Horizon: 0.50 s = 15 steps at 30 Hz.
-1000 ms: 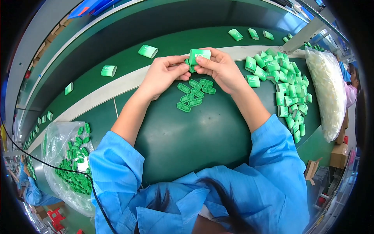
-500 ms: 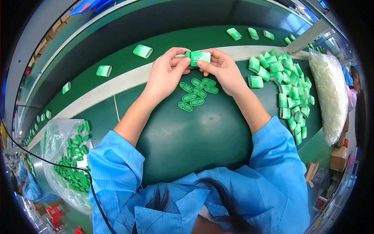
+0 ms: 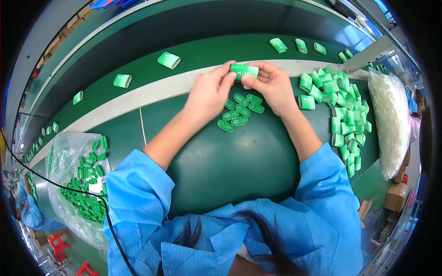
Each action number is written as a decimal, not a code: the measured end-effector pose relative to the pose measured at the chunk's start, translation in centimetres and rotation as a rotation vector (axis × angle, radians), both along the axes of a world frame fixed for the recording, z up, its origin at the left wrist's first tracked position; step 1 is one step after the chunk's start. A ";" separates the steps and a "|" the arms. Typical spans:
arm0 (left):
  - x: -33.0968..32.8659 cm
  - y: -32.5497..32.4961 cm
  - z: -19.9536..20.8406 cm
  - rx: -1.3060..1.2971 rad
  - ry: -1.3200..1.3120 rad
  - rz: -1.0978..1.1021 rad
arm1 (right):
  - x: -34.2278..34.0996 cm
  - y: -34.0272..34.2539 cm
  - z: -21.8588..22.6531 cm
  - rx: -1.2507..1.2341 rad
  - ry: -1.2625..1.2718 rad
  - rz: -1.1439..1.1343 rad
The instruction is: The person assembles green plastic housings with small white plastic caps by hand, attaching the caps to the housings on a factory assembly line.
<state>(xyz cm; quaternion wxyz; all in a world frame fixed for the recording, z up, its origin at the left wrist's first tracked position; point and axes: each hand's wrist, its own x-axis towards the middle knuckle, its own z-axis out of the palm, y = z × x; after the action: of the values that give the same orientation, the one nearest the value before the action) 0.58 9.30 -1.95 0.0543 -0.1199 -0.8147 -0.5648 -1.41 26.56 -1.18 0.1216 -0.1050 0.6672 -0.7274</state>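
Both hands meet at the far side of the dark green work surface, around a green-and-white hollow plastic shell (image 3: 247, 71). My right hand (image 3: 275, 88) grips the shell with thumb below and fingers behind. At the shell's left end sits a darker green oval end cap (image 3: 233, 68), pinched by the thumb and fingers of my left hand (image 3: 209, 92). How deep the cap sits in the shell cannot be made out. Just below my hands lie several loose oval end caps (image 3: 239, 121), flat on the surface, one partly covered by my left hand.
A heap of similar shells (image 3: 343, 108) lies to the right, beside a full clear bag (image 3: 389, 122) of pale pieces. On the left an open plastic bag (image 3: 64, 158) holds many green caps. Beyond a pale rail (image 3: 106, 108), spaced shells (image 3: 169, 60) rest on a green belt. A black cable (image 3: 60, 189) crosses the left.
My hands, with the shell and cap between them, appear slightly farther right and lower in the view. The camera view has also shifted a little. The grip looks much the same.
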 end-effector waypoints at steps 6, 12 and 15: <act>2.0 1.7 1.5 -0.295 0.285 0.120 | 1.7 -1.6 1.0 0.078 0.075 -0.128; -0.8 0.3 1.4 -0.300 0.220 0.021 | 0.1 -0.7 0.5 0.176 0.097 -0.121; -4.1 -0.9 -0.1 -0.071 -0.063 0.028 | -3.1 -0.1 1.3 0.429 0.284 -0.068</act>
<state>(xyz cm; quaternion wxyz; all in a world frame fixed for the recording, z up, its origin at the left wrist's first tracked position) -3.51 8.37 -2.03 0.0320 -0.0925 -0.8371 -0.5382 -4.47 26.45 0.14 0.0217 -0.1552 0.8198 -0.5508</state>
